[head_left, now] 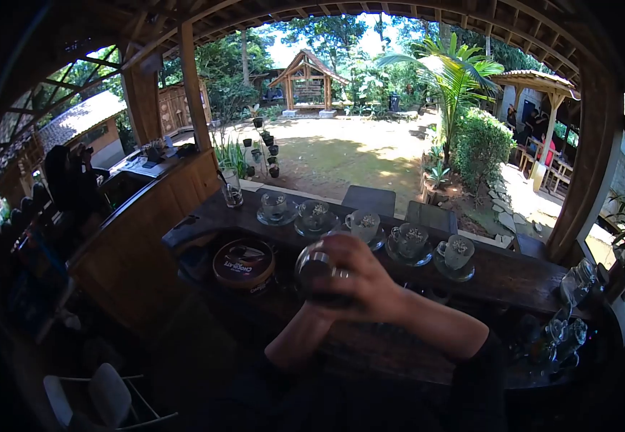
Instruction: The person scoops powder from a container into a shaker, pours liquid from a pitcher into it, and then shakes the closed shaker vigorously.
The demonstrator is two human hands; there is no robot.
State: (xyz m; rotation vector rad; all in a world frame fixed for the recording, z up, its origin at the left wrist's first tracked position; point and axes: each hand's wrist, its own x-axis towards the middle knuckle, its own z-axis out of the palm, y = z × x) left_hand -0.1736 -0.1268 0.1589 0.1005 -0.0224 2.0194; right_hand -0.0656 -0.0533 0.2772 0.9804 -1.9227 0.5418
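Note:
In front of my chest I hold a shiny round glass jar [311,269], tilted over the counter. My right hand [359,273] is wrapped round its near side and partly blurred. Under it, my left hand [320,311] is closed at the jar's lower part, its fingers mostly hidden. Just beyond stand several clear glass cups on glass saucers, among them a left cup [274,207], a middle cup [363,225] and a right cup [459,252]. Small pale bits show in most of them. A round brown tub marked chocolate [243,265] sits left of my hands.
A tall glass with utensils [232,194] stands at the left end of the dark wooden counter [514,281]. Glass jars and glassware [568,331] crowd the right end. Dark seats [369,200] are beyond the counter. To the left, a person [71,180] is near a wooden bar.

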